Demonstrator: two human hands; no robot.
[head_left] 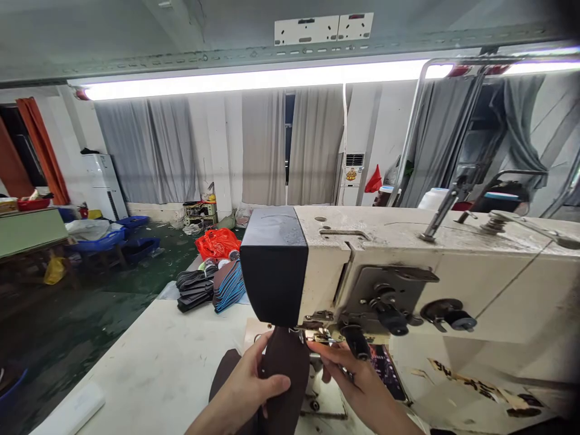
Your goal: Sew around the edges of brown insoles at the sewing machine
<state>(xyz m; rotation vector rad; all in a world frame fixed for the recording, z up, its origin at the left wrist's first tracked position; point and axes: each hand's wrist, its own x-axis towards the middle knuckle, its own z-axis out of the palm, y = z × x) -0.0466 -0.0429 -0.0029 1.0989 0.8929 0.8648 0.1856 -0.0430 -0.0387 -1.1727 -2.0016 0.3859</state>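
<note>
A dark brown fabric piece hangs down at the needle area of a white sewing machine. My left hand grips this piece from the left, its thumb lying across the front. Close to the needle and presser foot, my right hand has its index finger stretched to the piece's right edge. The other right fingers are curled, and whether they hold anything is hidden. A black cover on the machine's head blocks part of the stitching spot.
On the white table lie stacks of dark pieces and blue-edged pieces, with a red plastic bag behind. A white object sits front left. A thread line and metal thread stand are at right.
</note>
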